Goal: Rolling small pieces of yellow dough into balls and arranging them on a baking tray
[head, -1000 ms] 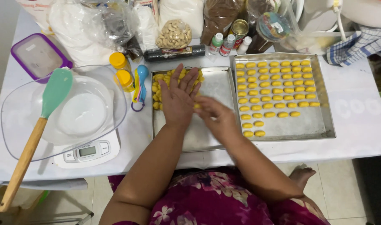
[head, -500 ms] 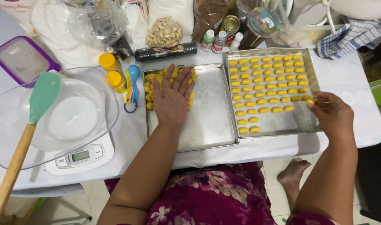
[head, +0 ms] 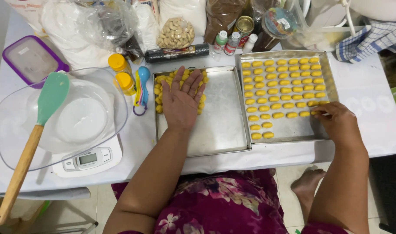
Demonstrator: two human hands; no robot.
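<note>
A: Where are the hands now?

B: The left hand (head: pixel 181 100) lies flat, fingers spread, on the heap of small yellow dough pieces (head: pixel 162 89) in the left shallow metal baking tray (head: pixel 224 130). The right hand (head: pixel 336 122) has moved away from this tray; its fingertips are pinched together on one piece at the row end in the right metal tray (head: pixel 289 130).

A: Meaning?

B: I think one more piece joins the neat rows (head: pixel 284 84)
</note>
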